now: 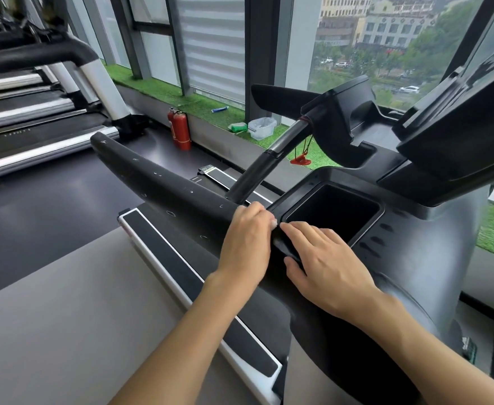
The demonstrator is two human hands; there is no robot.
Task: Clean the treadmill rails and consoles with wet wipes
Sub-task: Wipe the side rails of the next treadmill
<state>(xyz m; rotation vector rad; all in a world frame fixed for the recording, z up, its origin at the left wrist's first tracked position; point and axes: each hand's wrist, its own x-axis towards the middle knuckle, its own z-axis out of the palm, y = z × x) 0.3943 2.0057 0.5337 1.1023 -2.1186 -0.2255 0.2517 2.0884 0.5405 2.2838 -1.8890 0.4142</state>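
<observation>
Wet wipe is pinched in the curled left grip, pressed to the rail for scrubbing. Right grip lies flat and empty, bracing on the console.

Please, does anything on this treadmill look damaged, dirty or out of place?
The black left rail carries scattered pale ring marks and specks, so it looks scuffed or stained. The red safety clip dangles on its cord below the console.

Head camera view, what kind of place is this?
Probably a gym by large windows: a row of black-and-silver treadmills stands at the left, and the near black treadmill has a long handrail and a red safety clip. The left hand holds a white wet wipe against that rail.
</observation>
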